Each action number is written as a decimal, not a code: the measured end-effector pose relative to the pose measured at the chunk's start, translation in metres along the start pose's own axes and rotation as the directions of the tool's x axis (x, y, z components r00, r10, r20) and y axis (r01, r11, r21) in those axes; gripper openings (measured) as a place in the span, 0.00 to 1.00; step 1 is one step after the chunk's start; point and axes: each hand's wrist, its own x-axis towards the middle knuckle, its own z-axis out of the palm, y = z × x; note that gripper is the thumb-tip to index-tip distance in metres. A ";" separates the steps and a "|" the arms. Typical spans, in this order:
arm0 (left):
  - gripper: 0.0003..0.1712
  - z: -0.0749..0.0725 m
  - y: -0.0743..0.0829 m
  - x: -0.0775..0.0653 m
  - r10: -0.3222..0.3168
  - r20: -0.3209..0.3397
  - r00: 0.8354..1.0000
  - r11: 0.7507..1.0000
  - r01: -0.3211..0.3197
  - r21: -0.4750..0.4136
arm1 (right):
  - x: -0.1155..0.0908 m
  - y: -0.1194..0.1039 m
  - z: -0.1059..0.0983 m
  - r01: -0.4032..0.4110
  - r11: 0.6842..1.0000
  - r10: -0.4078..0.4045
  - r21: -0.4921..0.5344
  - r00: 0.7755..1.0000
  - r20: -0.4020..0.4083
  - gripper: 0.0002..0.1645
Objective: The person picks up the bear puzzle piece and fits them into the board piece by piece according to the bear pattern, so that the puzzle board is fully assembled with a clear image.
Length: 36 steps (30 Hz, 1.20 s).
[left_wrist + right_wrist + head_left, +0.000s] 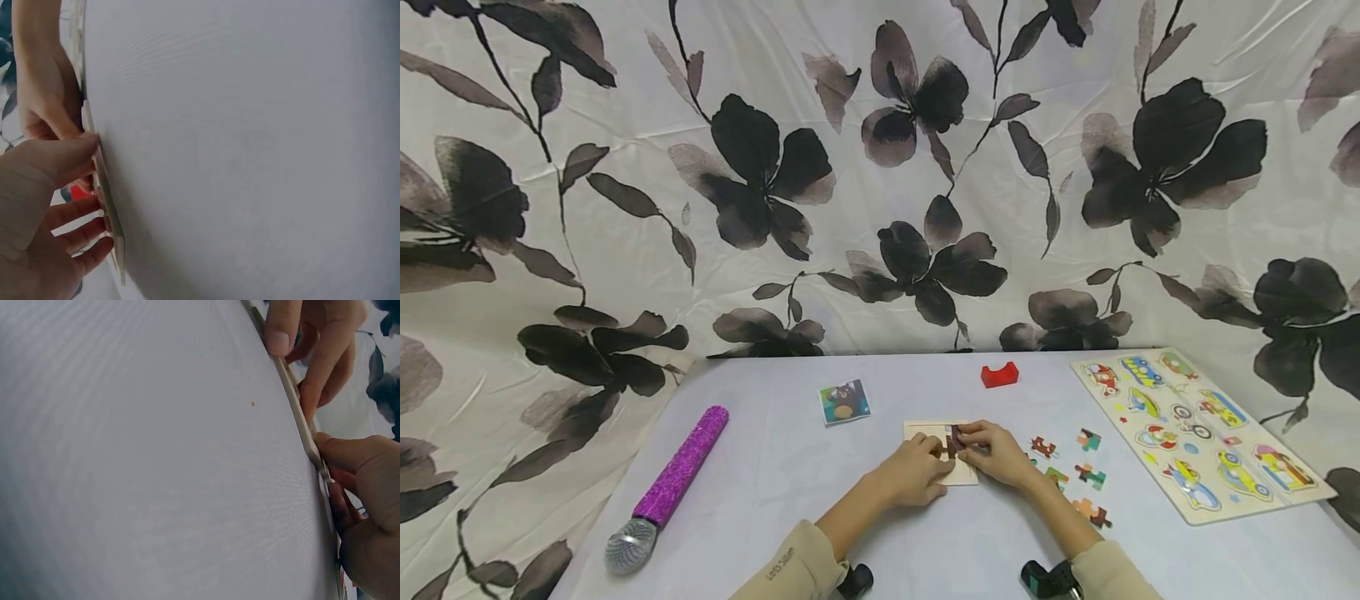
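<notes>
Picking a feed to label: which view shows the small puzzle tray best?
Head: the puzzle tray is seen from above, partly covered by the left hand and right hand. Both wrist views catch it nearly edge-on, mostly as a thin side.

1 microphone [679, 471], 1 red block [1000, 376] and 1 vehicle board [1182, 392] lie apart.
</notes>
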 end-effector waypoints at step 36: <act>0.04 0.013 -0.020 0.025 -0.122 -0.307 0.944 0.952 0.024 -0.304 | -0.001 0.000 -0.001 0.029 0.999 -0.030 -0.014 0.999 -0.022 0.16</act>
